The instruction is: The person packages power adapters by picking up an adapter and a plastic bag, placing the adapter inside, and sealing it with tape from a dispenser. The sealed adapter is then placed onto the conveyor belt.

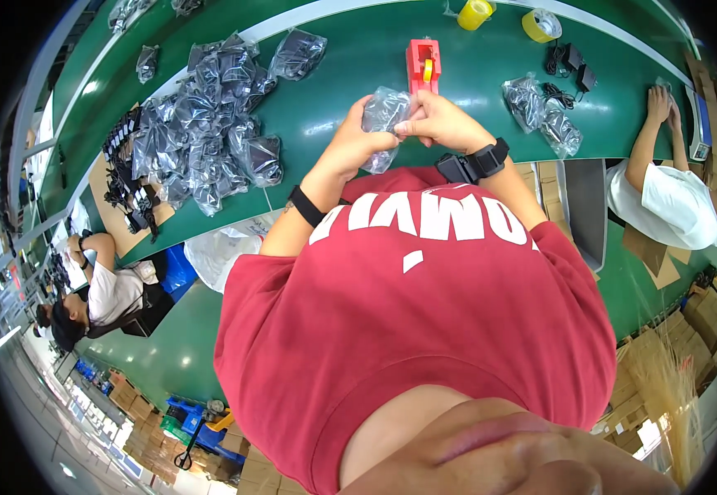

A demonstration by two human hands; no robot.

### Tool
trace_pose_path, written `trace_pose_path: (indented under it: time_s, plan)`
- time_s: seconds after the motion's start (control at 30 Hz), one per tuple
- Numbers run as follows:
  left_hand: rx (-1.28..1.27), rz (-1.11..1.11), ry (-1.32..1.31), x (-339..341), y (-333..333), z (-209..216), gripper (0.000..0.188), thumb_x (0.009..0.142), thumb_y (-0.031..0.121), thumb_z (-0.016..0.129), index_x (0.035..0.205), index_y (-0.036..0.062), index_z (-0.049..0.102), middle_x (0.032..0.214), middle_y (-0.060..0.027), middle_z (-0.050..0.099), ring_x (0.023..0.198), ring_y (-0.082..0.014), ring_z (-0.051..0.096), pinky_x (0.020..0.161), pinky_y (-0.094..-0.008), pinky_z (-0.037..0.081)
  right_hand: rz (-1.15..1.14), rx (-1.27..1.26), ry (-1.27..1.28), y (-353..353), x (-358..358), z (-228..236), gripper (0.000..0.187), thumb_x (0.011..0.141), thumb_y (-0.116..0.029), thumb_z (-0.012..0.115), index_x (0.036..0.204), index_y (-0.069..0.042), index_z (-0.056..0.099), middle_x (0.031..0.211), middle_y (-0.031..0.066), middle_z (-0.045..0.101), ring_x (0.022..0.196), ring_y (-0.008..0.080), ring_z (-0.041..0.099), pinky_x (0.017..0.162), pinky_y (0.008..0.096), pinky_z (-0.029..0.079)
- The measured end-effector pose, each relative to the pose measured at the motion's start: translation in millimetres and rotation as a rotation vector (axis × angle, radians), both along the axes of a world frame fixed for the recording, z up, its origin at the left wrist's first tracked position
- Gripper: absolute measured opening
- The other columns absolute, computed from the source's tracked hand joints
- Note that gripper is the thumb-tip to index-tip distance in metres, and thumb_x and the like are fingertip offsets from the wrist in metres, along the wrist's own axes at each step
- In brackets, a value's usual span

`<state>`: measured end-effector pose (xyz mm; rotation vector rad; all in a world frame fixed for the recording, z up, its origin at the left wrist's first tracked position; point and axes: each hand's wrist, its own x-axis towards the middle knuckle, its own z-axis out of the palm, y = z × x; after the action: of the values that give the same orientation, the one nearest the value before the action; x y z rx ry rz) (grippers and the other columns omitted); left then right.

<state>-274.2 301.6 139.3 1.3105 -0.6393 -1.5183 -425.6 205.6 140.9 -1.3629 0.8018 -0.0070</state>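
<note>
Along the left of the glossy green worktop (329,92), black cables (119,177) on brown cardboard (111,210), too tangled to separate. Next, heaped clear plastic bags of dark items (205,124), contents blurred by glare and folds. Mid-worktop: left hand (352,142), fingers clamped on the left side of a crinkled clear plastic bag (386,111); contents hard to make out. Right hand (438,120), thumb and fingers pinching its right edge; some fingertips hidden. Just beyond, red tape dispenser (415,59), near end obscured. Farther right, two filled clear bags (526,103) near black corded adapters (574,58). Far right, a co-worker's hands (659,105), overlapping, their fingers unclear.
</note>
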Motion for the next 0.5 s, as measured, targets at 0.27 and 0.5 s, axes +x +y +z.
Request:
trace_pose_path:
  time_s: [0.27,0.5]
  plan:
    - [0.279,-0.226,1.08,13,-4,4,0.035,0.071,0.019,0.053,0.102,0.0078,0.043,0.078,-0.0038,0.042,0.064,-0.0113,0.041,0.05,-0.023,0.036,-0.242,-0.531,-0.146,11,9,6,0.035,0.074,-0.03,0.066,0.074,-0.006,0.041,0.06,-0.0017,0.041,0.048,0.006,0.039,0.041,0.0207,0.031]
    - [0.217,-0.259,1.448,13,-16,-1,0.034,0.073,0.029,0.051,0.098,0.0077,0.043,0.077,-0.0039,0.038,0.061,-0.0112,0.037,0.049,-0.0223,0.034,-0.086,-0.352,-0.193,-16,10,14,0.03,0.072,-0.011,0.068,0.075,-0.006,0.038,0.062,-0.0019,0.042,0.059,0.005,0.041,0.049,0.021,0.035]
